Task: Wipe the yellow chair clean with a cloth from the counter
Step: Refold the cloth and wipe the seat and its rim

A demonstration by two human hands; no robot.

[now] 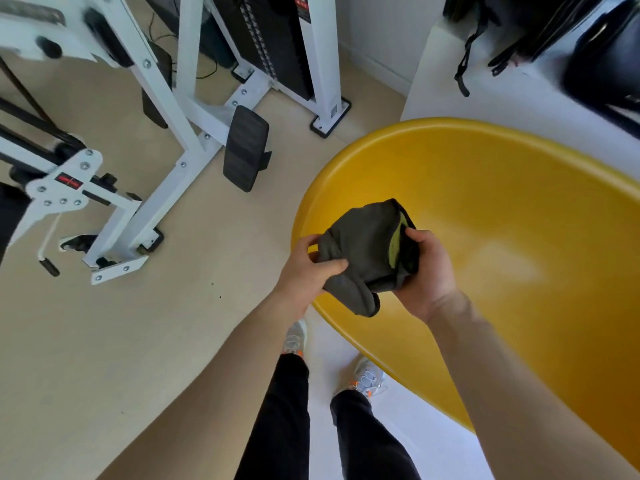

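**A:** Where is the cloth?

**B:** The dark grey cloth (367, 258), with a yellow-green side showing in its fold, hangs bunched in the air between both hands. It is above the near rim of the yellow chair (502, 209).

**A:** How do the hands have it?

**B:** The left hand (304, 268) grips the left end, with the thumb laid over the top and the fingers curled beneath. The right hand (427, 271) holds the right edge, with its fingers curled round the fold.

**A:** And the chair itself?

**B:** It is a glossy, bowl-like shell that fills the right side, with a pale sheen on the seat.

**A:** What lies around it?

**B:** The person's pale shoes (367, 377) stand just beside its near rim, below black trousers (277, 427). Behind the chair is a white counter (485, 84) carrying black bags (554, 29) with loose straps. To the left, a white-framed gym machine (156, 109) with a black foot pad (246, 148) stands on the beige floor (104, 341).
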